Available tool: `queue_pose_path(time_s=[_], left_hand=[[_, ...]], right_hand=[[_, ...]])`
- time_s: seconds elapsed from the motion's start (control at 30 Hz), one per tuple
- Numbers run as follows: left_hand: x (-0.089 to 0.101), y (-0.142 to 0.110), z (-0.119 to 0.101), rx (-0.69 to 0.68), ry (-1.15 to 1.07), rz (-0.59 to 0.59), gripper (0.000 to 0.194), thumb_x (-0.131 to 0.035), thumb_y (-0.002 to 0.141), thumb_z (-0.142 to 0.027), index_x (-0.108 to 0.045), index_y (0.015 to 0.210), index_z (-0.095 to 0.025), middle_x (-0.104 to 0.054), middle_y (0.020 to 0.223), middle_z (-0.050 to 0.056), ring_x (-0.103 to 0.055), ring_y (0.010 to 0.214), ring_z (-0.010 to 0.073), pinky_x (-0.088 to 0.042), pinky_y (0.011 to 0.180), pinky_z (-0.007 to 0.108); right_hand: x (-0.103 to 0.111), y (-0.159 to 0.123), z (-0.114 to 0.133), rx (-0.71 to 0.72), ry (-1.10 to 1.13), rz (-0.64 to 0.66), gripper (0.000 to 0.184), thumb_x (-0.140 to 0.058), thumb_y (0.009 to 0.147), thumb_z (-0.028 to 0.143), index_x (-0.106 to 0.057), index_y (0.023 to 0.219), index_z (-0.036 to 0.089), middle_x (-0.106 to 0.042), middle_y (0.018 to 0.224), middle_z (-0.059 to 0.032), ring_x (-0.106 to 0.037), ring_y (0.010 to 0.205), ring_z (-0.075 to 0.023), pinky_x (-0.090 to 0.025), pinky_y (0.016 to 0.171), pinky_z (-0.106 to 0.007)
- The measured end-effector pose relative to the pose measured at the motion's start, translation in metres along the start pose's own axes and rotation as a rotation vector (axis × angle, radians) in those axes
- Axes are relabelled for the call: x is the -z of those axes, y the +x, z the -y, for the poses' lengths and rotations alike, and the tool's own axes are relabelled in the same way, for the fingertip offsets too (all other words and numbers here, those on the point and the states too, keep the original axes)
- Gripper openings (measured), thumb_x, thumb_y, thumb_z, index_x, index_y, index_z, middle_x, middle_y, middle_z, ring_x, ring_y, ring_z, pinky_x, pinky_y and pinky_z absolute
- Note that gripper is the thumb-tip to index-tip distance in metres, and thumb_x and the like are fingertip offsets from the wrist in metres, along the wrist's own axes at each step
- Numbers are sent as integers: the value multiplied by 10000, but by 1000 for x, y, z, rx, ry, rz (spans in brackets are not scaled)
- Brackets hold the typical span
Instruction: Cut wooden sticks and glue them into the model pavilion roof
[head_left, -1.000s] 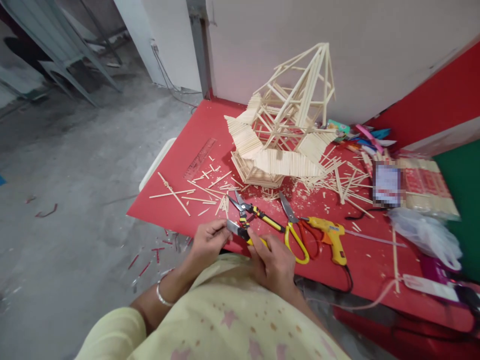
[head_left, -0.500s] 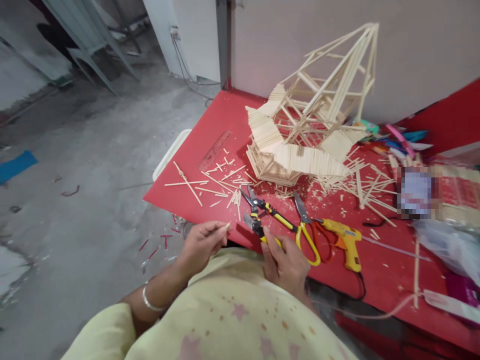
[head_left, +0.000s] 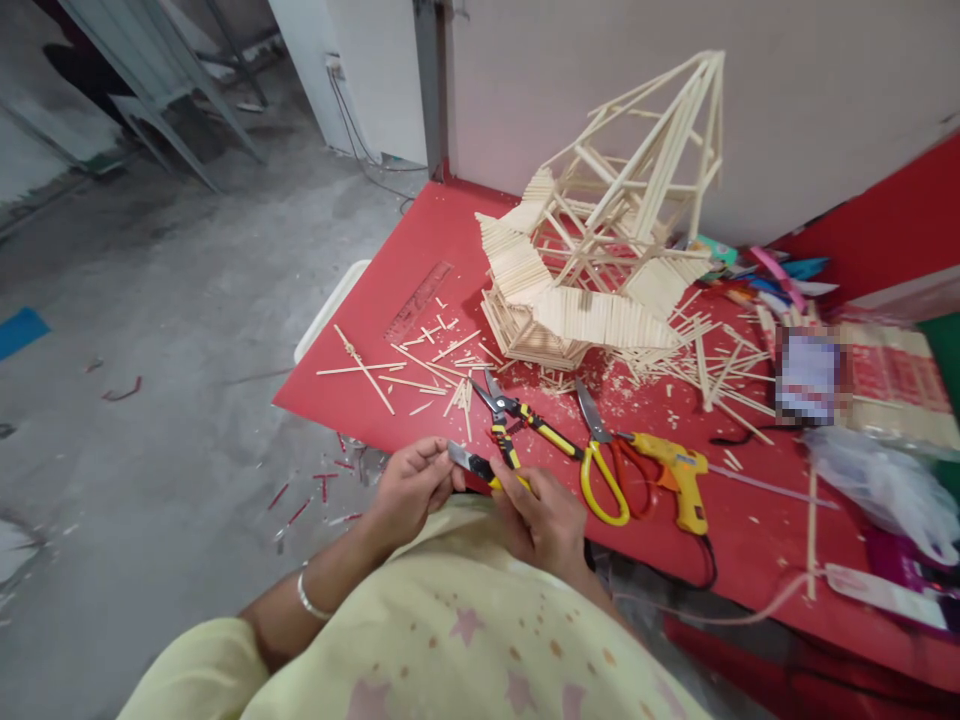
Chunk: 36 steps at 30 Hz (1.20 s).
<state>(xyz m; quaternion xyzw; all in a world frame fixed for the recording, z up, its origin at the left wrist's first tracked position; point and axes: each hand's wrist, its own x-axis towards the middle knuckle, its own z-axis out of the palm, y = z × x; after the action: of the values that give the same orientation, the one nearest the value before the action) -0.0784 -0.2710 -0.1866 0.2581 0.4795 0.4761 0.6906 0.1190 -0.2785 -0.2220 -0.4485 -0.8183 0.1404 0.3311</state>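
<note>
My right hand (head_left: 541, 512) is closed around the yellow handle of a utility knife (head_left: 480, 465). The knife's blade points left and meets the fingertips of my left hand (head_left: 409, 488). Those fingers are pinched on a short wooden stick, now mostly hidden by the fingers and blade. Just beyond the knife lie open pliers-like cutters (head_left: 517, 415) with black and yellow handles. Scissors (head_left: 596, 430) with one yellow and one red handle rest to their right. Further back stands a model made of wooden sticks (head_left: 607, 320), with a tall pointed frame on it.
On the red table (head_left: 337, 420) lie loose sticks (head_left: 360, 370), a clear ruler (head_left: 418, 300) and wood shavings. A yellow glue gun (head_left: 679, 475) sits right of the scissors, its cord dropping over the front edge. A plastic bag (head_left: 885, 490) and packed sticks (head_left: 900, 385) are at the right.
My right hand has moved left, bringing the knife's blade up to the left fingertips. The left hand stays pinched. The whole view has shifted slightly.
</note>
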Motion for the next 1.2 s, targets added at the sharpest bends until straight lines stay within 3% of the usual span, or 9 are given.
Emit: queue_pose_path(time_s=[0.23, 0.67, 0.93, 1.1, 1.2], left_hand=[[-4, 0, -4, 90, -82, 69, 296, -694, 812, -386, -568, 729, -131, -570, 566, -18, -277, 354, 5, -145, 382, 183], [-3, -5, -2, 132, -46, 72, 352, -713, 787, -420, -548, 666, -133, -498, 521, -39, -249, 347, -3, -125, 360, 159], [3, -15, -9, 234, -60, 114, 394, -740, 748, -464, -539, 639, -142, -425, 482, -61, -193, 313, -6, -118, 331, 164], [7, -19, -16, 239, -52, 133, 379, -713, 778, -462, -547, 652, -145, -409, 478, -62, -183, 317, -4, -113, 343, 178], [14, -28, -22, 250, -20, 113, 365, -721, 770, -466, -568, 665, -151, -422, 473, -55, -197, 327, 7, -118, 344, 184]], right_hand=[[-1, -4, -3, 11, -22, -30, 510, -610, 883, 199, -539, 1378, 301, -659, 916, -50, -599, 797, -142, -444, 701, -243], [-3, -9, -6, 21, 8, -45, 554, -603, 878, 205, -498, 1407, 331, -639, 884, -30, -589, 769, -135, -439, 703, -250], [5, -11, 6, 63, -200, -140, 685, -665, 849, 239, -396, 1459, 395, -648, 922, -29, -576, 790, -151, -403, 757, -295], [9, -6, 3, 93, -238, -131, 636, -625, 876, 282, -396, 1456, 406, -644, 907, -25, -570, 762, -149, -394, 722, -293], [22, -1, -7, 12, -291, -203, 538, -568, 911, 317, -450, 1433, 377, -645, 905, -61, -578, 749, -179, -414, 669, -300]])
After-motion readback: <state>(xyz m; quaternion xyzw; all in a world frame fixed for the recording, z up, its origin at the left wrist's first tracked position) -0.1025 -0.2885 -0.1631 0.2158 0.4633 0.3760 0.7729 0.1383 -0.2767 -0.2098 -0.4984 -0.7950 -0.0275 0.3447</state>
